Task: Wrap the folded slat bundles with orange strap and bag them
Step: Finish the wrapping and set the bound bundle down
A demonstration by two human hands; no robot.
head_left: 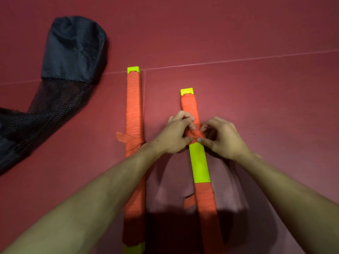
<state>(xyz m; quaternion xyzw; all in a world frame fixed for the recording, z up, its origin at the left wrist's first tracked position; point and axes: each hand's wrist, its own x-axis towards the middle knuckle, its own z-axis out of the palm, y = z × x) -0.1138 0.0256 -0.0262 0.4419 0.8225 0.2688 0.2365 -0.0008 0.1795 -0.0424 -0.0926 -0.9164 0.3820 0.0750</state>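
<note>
The red mat (pixel 238 33) fills your view. On it, far left, lies the black bag (pixel 73 48), its mesh end trailing toward you. The 1st slat bundle (pixel 133 70) lies left of centre, wound in orange strap (pixel 134 110) almost end to end, with a loose tail sticking out left. The 2nd slat bundle (pixel 199 162) lies to its right, apart, with a bare yellow-green stretch between 2 wrapped sections. Your left hand (pixel 172 136) and right hand (pixel 222 138) both pinch the strap knot (pixel 194 134) at that bundle's middle, fingers curled.
</note>
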